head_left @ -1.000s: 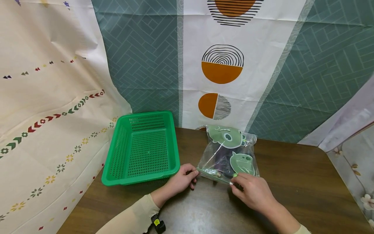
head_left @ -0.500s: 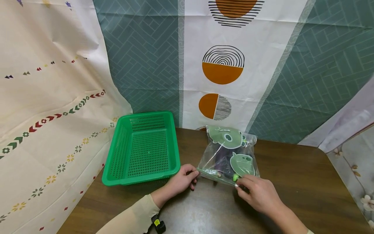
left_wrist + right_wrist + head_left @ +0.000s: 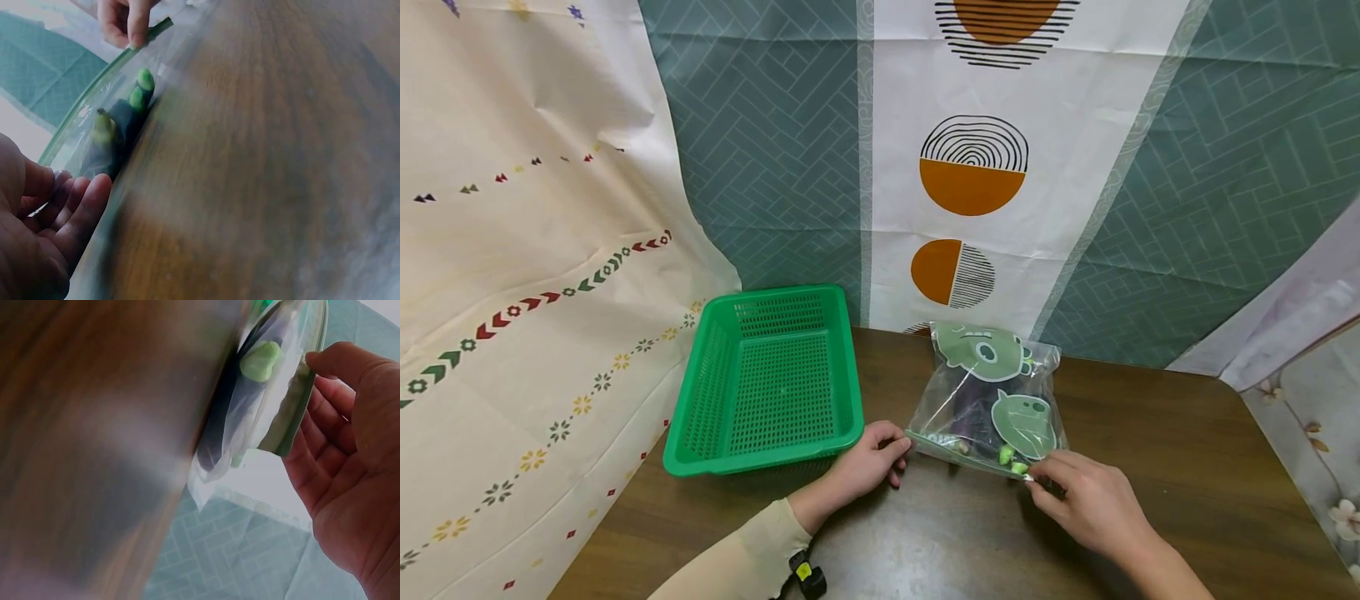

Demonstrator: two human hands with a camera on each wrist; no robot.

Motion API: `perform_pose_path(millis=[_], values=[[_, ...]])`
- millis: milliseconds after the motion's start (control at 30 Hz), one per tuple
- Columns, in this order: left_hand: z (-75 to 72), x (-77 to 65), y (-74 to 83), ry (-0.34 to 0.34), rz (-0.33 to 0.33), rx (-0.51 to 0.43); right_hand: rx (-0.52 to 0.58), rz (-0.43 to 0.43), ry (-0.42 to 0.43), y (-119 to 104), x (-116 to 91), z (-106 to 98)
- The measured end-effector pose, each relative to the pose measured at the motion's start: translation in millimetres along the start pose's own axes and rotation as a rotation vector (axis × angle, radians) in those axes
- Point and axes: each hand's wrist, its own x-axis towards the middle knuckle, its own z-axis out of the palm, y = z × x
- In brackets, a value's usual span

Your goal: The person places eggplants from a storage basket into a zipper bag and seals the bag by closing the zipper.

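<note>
A clear zip-lock bag (image 3: 1021,423) printed with green cartoon animals lies on the table, its zip edge toward me. Dark purple vegetables with green ends, like eggplants (image 3: 125,119), show through the plastic. At the left end of the zip, my left hand (image 3: 871,458) pinches the edge between thumb and fingers. My right hand (image 3: 1086,497) pinches the zip strip near its right corner, thumb on one side and fingers on the other, as the right wrist view shows. The strip (image 3: 94,85) runs taut between both hands.
A green plastic basket (image 3: 763,460) with slotted walls stands left of the bag, close to my left forearm. Behind the brown wooden table (image 3: 1180,467) hangs a patterned cloth (image 3: 775,167), and a cream cloth (image 3: 550,333) covers the left side.
My right hand has slid rightward along the zip edge toward the bag's right corner, uncovering the green ends inside. My left hand has stayed at the left end.
</note>
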Motion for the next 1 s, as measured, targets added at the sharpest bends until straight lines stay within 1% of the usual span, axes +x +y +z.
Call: perform_pose_path(millis=[200, 433, 767, 1000], values=[[0.3, 0.3, 0.3, 0.002, -0.008, 0.002, -0.01, 0.021, -0.017, 4, -5, -5], [0.7, -0.5, 0.6, 0.0, -0.006, -0.001, 0.005, 0.012, -0.015, 11, -9, -8], [-0.3, -0.6, 1.0, 0.002, -0.02, -0.001, 0.029, 0.069, -0.046, 16, -14, -14], [0.0, -1.6, 0.2, -0.004, -0.023, -0.007, 0.031, 0.057, -0.019, 21, -19, -15]])
